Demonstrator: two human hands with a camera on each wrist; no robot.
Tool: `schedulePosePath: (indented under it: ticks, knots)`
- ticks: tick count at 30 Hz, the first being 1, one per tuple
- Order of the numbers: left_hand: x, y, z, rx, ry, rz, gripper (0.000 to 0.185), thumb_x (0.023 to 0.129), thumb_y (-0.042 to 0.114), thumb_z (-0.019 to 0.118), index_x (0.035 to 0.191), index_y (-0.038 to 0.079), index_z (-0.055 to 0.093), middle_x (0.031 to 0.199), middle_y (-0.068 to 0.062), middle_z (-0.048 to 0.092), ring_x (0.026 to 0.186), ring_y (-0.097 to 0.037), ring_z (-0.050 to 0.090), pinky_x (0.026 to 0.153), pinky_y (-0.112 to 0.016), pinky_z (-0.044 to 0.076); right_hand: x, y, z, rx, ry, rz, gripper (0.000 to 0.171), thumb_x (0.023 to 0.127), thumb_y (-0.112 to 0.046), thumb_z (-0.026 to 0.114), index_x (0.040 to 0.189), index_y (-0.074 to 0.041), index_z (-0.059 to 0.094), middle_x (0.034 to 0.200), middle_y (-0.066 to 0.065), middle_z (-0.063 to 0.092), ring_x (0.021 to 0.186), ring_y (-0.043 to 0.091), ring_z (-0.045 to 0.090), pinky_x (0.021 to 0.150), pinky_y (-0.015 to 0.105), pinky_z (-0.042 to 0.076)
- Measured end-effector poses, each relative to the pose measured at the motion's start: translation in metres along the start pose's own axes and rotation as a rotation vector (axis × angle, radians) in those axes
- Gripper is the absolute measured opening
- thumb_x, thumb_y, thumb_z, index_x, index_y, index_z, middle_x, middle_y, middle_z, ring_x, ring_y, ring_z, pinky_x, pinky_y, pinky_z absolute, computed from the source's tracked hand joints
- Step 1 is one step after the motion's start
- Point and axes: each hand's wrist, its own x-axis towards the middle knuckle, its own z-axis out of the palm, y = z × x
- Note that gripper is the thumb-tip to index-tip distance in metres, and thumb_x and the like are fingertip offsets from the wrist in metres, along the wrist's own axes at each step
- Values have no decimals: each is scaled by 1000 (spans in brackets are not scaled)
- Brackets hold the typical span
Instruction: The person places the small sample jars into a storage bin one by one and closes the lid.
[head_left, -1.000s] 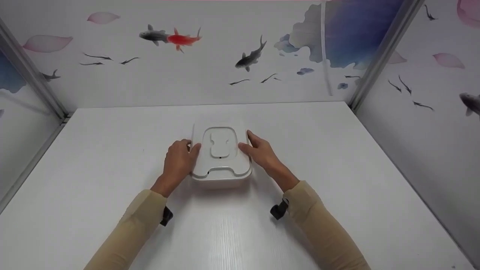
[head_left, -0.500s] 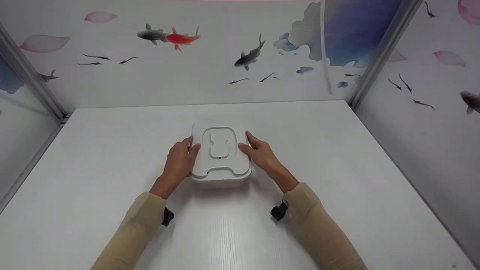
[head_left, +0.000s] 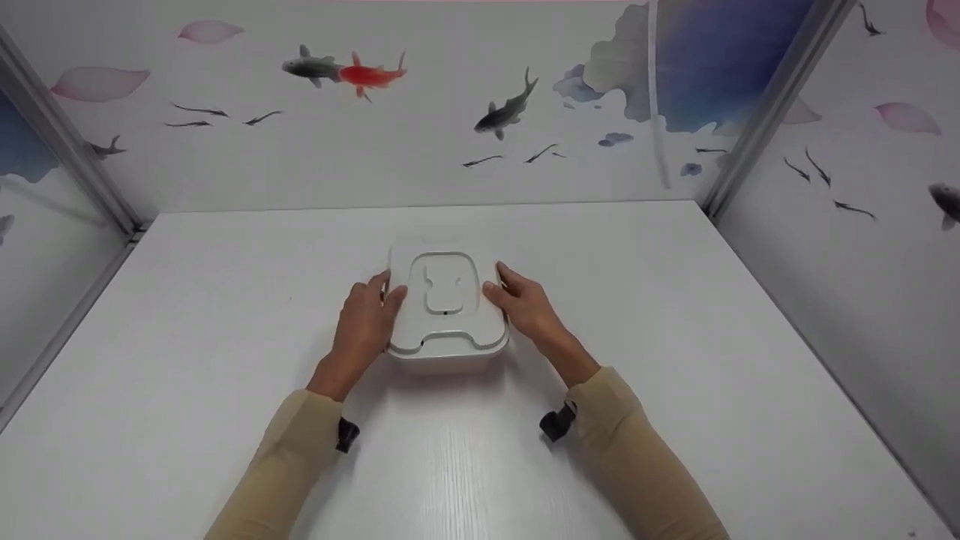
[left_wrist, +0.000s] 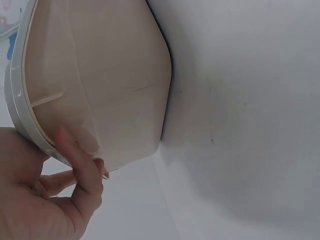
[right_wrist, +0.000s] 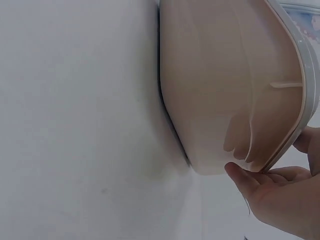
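Observation:
A white plastic box with a lid sits on the white table, its lid marked by a rounded raised outline and a notched front edge. From the left side, my left hand grips the box's rim, thumb on top of the lid and fingers under the edge. Opposite it, my right hand holds the right rim the same way. The left wrist view shows the box's pale side wall and curled fingers below the rim. In the right wrist view the fingertips lie near the wall. The box's inside is hidden.
The white table extends around the box on all sides. Upright panels printed with fish and petals, such as the back panel, enclose it at the back, left and right. Black wrist cameras hang below both sleeves.
The view has shifted slightly, and my left forearm has moved a little inward. Both hands keep their hold, and the box has not visibly moved on the table.

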Motion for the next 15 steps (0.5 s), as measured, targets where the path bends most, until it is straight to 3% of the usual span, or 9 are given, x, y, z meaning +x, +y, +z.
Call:
schedulePosePath:
  ticks: [3, 5, 8, 11, 15]
  knots:
    - [2, -2, -3, 81, -14, 102, 57, 109, 38, 40, 159, 14, 29, 157, -17, 37, 139, -34, 48, 113, -50, 46, -2, -1, 0, -48, 15, -25, 68, 104, -36, 55, 159, -11, 26, 166, 9, 26, 151, 27, 33, 124, 41, 33]
    - [3, -5, -4, 106, -30, 162, 54, 109, 37, 39, 158, 15, 31, 164, -12, 29, 149, -33, 36, 121, -52, 36, -3, 0, 0, -72, 13, -42, 67, 104, -36, 55, 159, -11, 26, 167, 8, 24, 151, 27, 34, 125, 41, 32]
    - [5, -8, -7, 115, -55, 207, 50, 110, 35, 38, 155, 14, 38, 166, -9, 28, 152, -32, 29, 126, -51, 28, -3, 0, 0, -105, 10, -61, 68, 104, -37, 54, 159, -11, 24, 168, 7, 21, 152, 26, 31, 127, 40, 28]
    - [5, -9, -10, 109, -68, 216, 50, 110, 35, 38, 154, 13, 39, 166, -8, 29, 153, -32, 28, 126, -51, 27, -3, 1, 0, -121, 5, -62, 69, 104, -40, 53, 159, -12, 23, 167, 5, 21, 153, 24, 29, 127, 39, 26]
    - [9, -10, -18, 55, -60, 196, 51, 109, 39, 39, 154, 15, 41, 162, -9, 36, 145, -31, 43, 121, -49, 37, 0, 4, -1, -97, 10, -52, 68, 104, -45, 51, 159, -16, 25, 165, 6, 30, 149, 24, 38, 125, 40, 33]
